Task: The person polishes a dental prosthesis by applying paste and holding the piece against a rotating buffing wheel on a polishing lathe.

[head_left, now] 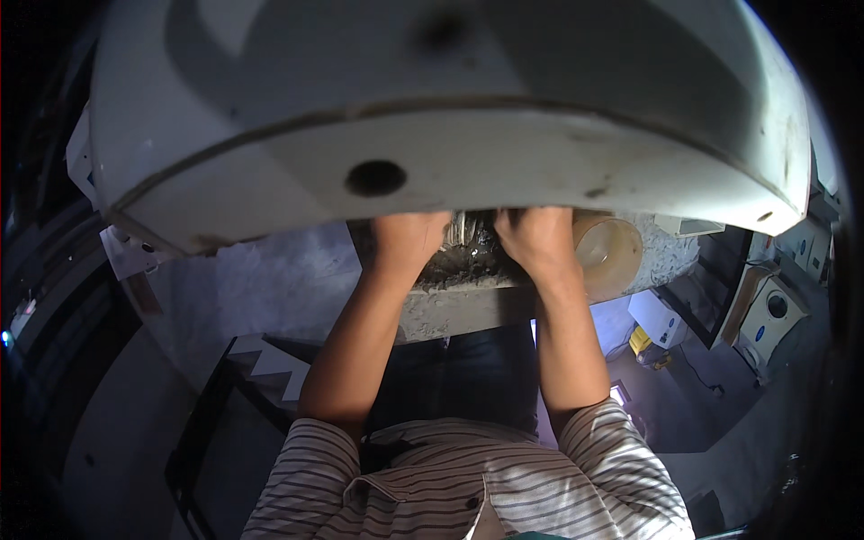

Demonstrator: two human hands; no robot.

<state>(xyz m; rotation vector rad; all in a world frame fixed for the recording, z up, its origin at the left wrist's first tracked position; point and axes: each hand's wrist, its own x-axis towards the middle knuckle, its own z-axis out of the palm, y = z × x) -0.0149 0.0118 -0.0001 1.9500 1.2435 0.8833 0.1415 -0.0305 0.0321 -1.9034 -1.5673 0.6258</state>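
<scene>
My left hand [409,238] and my right hand [538,236] reach side by side under the lower edge of a large white housing [468,157]. Both look curled, with the fingers mostly hidden by that edge, so what they grip cannot be made out. Between them a shiny, streaked, metallic-looking thing [463,229] shows above a trough of dark, wet sludge [463,267]. A round, tan tub [616,252] sits just right of my right wrist. My forearms cross the trough's grey, dirt-caked front ledge [459,310].
The housing fills the upper view, close over my hands. Left of the trough spreads a pale grey surface [279,279]. On the right are a dark frame [711,306], a white box [655,317], a yellow object [640,342] and a pale machine [772,315]. Another dark frame [193,441] stands at lower left.
</scene>
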